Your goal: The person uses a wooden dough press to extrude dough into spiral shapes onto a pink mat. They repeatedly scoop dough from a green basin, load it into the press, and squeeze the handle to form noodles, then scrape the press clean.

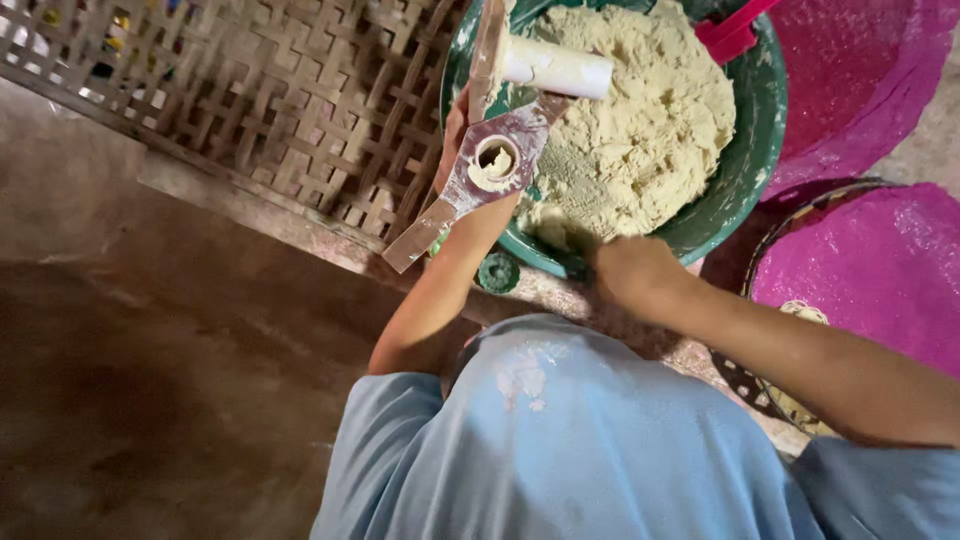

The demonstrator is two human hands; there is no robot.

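Left hand first: its fingers are wrapped round the underside of the metal press, mostly hidden behind it, holding the tool up over the near-left rim of the green bowl. The press has a round cup in the middle with a plug of pale dough sitting in it, a flat handle sticking out down-left of the bowl, and a white cylinder lying across above the cup, over the dough. Right hand now: it sits at the bowl's near edge, fingers curled in and blurred, and I cannot tell whether they have hold of anything. The bowl itself is heaped with crumbly yellowish dough. Just below the bowl's near-left rim lies a small green disc on the floor. Left of the bowl stands a woven bamboo lattice. Right of the bowl, pink mesh trays, and a red handle pokes over the bowl's far rim.
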